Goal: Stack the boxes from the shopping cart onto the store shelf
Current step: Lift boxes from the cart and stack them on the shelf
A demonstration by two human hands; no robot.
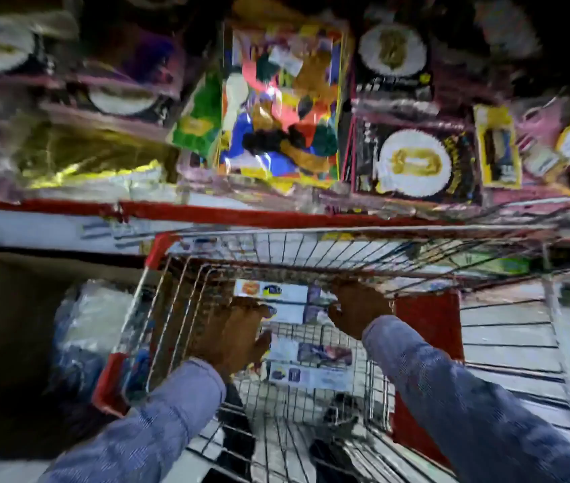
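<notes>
A wire shopping cart with red corners stands in front of me, against the store shelf with its red edge. White boxes with blue labels lie stacked at the cart's far end, and more white boxes lie nearer to me. My left hand reaches down into the cart, fingers spread, at the left side of the far stack. My right hand is at the right side of that stack, fingers curled toward it. The view is blurred, so a firm grip does not show.
The shelf above holds colourful packets and dark boxes with white and gold round prints. A plastic-wrapped bundle sits on the floor left of the cart. Another wire cart stands to the right.
</notes>
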